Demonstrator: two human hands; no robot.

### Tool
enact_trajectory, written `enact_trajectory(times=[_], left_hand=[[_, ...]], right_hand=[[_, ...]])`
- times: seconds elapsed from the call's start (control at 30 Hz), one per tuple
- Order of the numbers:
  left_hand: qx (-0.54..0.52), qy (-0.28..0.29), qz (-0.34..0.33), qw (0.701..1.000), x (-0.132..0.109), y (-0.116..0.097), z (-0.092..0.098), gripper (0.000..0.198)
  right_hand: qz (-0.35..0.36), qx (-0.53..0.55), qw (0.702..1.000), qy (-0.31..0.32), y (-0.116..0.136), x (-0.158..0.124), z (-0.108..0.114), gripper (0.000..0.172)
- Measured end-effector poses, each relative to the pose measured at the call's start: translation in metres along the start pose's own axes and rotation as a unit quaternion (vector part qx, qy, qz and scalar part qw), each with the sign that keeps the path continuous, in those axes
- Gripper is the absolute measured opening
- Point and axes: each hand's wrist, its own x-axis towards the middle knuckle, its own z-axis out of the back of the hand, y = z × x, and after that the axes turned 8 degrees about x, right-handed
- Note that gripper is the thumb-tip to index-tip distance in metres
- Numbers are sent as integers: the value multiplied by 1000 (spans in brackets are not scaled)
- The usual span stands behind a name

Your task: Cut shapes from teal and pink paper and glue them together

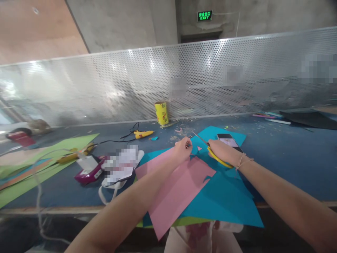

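Note:
My right hand grips a pair of scissors by the yellow handle, the blades pointing up and left toward my other hand. My left hand is closed in a pinch just left of the blade tips; what its fingers hold is too small to make out. Beneath both hands lie a pink sheet of paper with cut notches in its edge and larger blue sheets. A small pink scrap rests on the blue between the hands. Beyond my right hand lies a lit phone.
A yellow can stands by the perforated metal screen. A yellow glue gun trails a black cord. To the left are a purple power strip, a white-cabled device and green sheets. Markers lie far right.

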Motion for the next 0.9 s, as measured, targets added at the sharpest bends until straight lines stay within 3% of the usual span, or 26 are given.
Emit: enact_trajectory(times=[0.2, 0.33, 0.43, 0.57, 0.67, 0.77, 0.9], left_hand=[[11, 49, -2, 999, 1, 3, -7, 22], [-8, 41, -50, 998, -1, 2, -13, 20], [-51, 52, -64, 995, -4, -1, -16, 16], [-94, 39, -61, 993, -9, -6, -19, 14], [-139, 31, -43, 989, -11, -8, -20, 14], [-203, 21, -23, 979, -13, -12, -19, 16], [-255, -12, 1, 967, -16, -19, -13, 20]], right_hand=[[37, 70, 995, -65, -8, -3, -2, 10], [-8, 160, 982, -95, -2, 5, -1, 11], [-69, 258, 956, -118, 9, 12, -2, 10], [-51, 278, 945, -167, 16, 15, -5, 12], [-36, 303, 938, -164, 16, 16, -8, 14], [-29, 396, 906, -149, 19, 16, -10, 14], [-5, 553, 826, -108, 26, 14, -9, 11]])
